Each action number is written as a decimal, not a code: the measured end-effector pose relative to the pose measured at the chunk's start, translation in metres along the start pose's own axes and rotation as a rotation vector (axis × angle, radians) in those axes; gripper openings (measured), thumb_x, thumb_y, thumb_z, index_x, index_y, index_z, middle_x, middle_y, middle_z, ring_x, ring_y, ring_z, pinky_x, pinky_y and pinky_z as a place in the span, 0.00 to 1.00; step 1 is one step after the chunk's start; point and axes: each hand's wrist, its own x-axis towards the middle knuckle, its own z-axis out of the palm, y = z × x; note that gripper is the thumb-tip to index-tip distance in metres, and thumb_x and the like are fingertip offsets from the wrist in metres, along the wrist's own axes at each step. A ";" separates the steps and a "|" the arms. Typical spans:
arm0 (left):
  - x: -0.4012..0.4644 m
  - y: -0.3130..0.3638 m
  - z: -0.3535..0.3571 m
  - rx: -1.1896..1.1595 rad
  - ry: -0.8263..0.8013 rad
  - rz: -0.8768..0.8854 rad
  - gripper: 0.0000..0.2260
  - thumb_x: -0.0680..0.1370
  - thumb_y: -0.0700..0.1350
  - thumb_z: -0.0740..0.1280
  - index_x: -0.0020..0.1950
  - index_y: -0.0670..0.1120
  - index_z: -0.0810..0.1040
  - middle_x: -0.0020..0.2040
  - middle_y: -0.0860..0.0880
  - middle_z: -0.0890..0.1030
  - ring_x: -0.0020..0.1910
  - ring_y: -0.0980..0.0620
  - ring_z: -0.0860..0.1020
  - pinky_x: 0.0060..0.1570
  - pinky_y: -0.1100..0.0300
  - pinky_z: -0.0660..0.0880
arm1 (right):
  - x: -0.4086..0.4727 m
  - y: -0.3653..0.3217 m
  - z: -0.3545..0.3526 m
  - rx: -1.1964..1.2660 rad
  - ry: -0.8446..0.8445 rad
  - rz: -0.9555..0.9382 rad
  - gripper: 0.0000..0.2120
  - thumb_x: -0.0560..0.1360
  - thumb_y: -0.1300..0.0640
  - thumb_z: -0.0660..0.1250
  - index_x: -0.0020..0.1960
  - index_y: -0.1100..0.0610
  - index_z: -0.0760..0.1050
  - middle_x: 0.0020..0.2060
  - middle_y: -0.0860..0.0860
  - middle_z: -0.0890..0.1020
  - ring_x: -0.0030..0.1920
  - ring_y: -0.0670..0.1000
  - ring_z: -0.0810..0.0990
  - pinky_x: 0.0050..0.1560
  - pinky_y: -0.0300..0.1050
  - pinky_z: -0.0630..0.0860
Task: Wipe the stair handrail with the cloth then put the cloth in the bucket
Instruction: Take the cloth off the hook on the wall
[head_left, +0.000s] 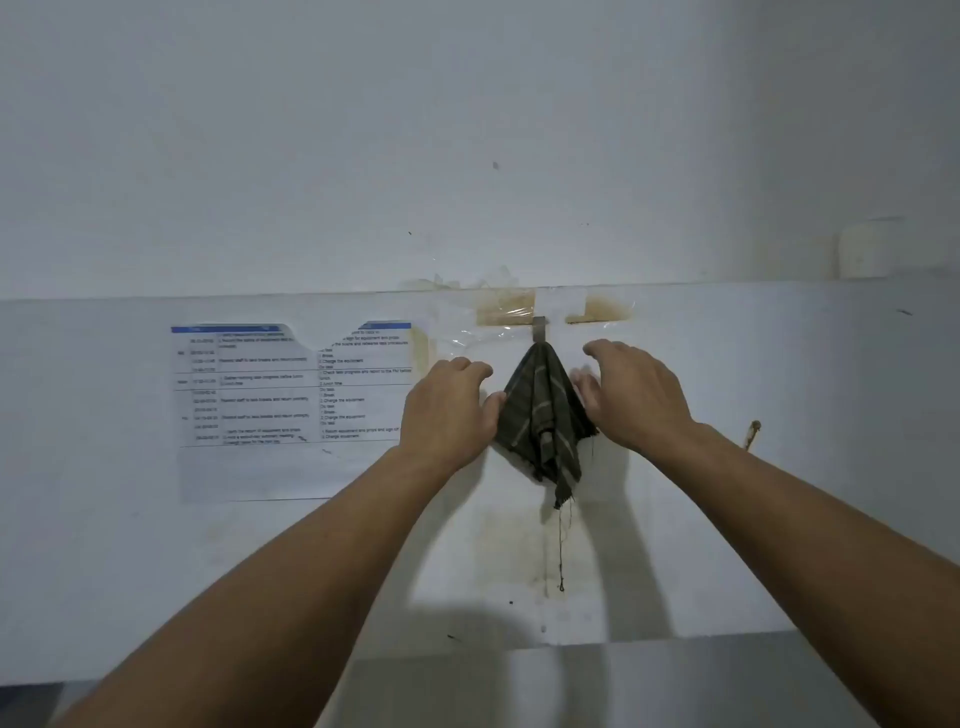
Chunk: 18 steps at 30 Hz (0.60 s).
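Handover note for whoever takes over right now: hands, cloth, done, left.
Left hand: open, thumb touching the cloth's left edge.
Right hand: open, at the cloth's right side, no grip visible.
Cloth: dark, striped, hanging from a wall hook.
Handrail and bucket: not in view.
Done: nothing yet.
Left: take cloth off hook, wipe handrail, drop cloth in bucket.

wall (467, 156) bare above | cloth (540, 415) flanked by hands, touching

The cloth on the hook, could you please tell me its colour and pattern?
The cloth is dark green with pale stripes, seen in the head view.
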 end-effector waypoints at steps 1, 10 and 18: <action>0.001 0.002 0.004 -0.016 -0.017 -0.023 0.17 0.78 0.51 0.64 0.64 0.46 0.76 0.58 0.48 0.80 0.59 0.47 0.76 0.54 0.53 0.73 | -0.001 0.004 0.004 0.012 -0.006 0.015 0.17 0.78 0.51 0.60 0.62 0.59 0.73 0.55 0.57 0.81 0.54 0.60 0.78 0.51 0.53 0.74; 0.008 0.017 0.039 -0.157 -0.030 -0.185 0.14 0.72 0.48 0.73 0.54 0.44 0.78 0.49 0.47 0.80 0.47 0.47 0.78 0.47 0.53 0.77 | -0.007 0.017 0.037 0.104 -0.040 0.047 0.16 0.74 0.46 0.67 0.54 0.56 0.75 0.48 0.52 0.81 0.46 0.55 0.79 0.45 0.50 0.77; 0.013 0.024 0.049 -0.188 -0.006 -0.365 0.09 0.72 0.41 0.71 0.51 0.44 0.78 0.44 0.46 0.82 0.44 0.45 0.80 0.43 0.54 0.77 | -0.004 0.012 0.053 0.255 -0.057 0.185 0.08 0.73 0.56 0.68 0.51 0.58 0.78 0.42 0.55 0.83 0.41 0.56 0.79 0.40 0.46 0.76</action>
